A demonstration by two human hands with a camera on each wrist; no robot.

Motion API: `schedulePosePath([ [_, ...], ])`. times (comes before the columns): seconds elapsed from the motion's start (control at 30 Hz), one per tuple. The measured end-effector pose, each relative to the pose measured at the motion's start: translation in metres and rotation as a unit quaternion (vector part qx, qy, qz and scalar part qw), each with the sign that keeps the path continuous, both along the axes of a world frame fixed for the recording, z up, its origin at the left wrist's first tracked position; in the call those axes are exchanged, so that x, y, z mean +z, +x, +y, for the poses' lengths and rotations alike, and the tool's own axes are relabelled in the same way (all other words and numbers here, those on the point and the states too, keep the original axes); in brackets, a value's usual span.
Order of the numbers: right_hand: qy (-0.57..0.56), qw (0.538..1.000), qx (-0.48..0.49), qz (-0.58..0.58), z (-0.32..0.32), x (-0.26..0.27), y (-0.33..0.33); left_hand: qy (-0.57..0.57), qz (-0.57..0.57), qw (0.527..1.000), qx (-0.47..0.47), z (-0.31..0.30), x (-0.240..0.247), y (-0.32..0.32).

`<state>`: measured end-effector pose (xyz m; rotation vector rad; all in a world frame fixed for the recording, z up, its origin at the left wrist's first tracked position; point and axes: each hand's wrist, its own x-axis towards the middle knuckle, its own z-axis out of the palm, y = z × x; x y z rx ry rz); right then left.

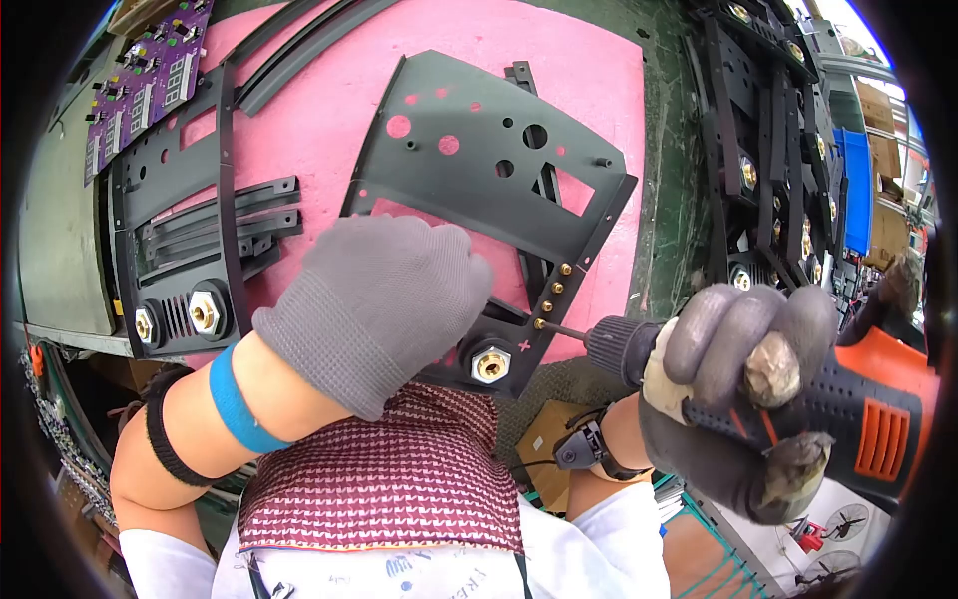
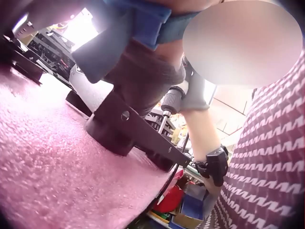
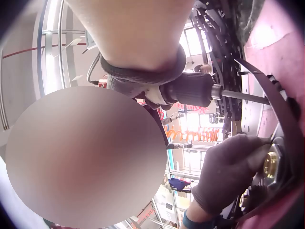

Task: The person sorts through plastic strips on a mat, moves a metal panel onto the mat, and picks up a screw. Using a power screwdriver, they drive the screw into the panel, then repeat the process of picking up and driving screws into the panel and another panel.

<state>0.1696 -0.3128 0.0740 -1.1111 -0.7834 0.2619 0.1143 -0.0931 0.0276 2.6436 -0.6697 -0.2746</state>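
Panel (image 1: 439,180), black and perforated, lies on the pink mat (image 1: 609,110) in the head view; the left hand (image 1: 374,299) rests over it, its grip hidden. Left wrist view: the chuck (image 2: 172,100) sits beyond it. Right wrist view: the right hand clamps the drill (image 3: 188,90); tilting could make the bit (image 3: 243,96) slip, scratching the panel.

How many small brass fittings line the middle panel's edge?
4, in a row on the panel's right edge: one at the driver's tip, three just beyond it. The left hand may hide others.
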Motion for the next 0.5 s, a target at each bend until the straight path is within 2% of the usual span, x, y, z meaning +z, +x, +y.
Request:
schedulePosePath([
  [0.1,-0.005,1.000,0.010,0.015,-0.006,0.000,-0.004,0.022,0.009,1.000,-0.001,0.000,0.004,0.000],
  [0.37,-0.026,0.997,0.047,0.046,-0.008,-0.003,0.003,-0.004,-0.008,1.000,0.007,0.001,-0.011,0.001],
  [0.5,-0.032,0.996,0.077,0.022,-0.006,-0.001,0.002,-0.008,0.001,1.000,0.012,0.000,-0.015,-0.006],
])
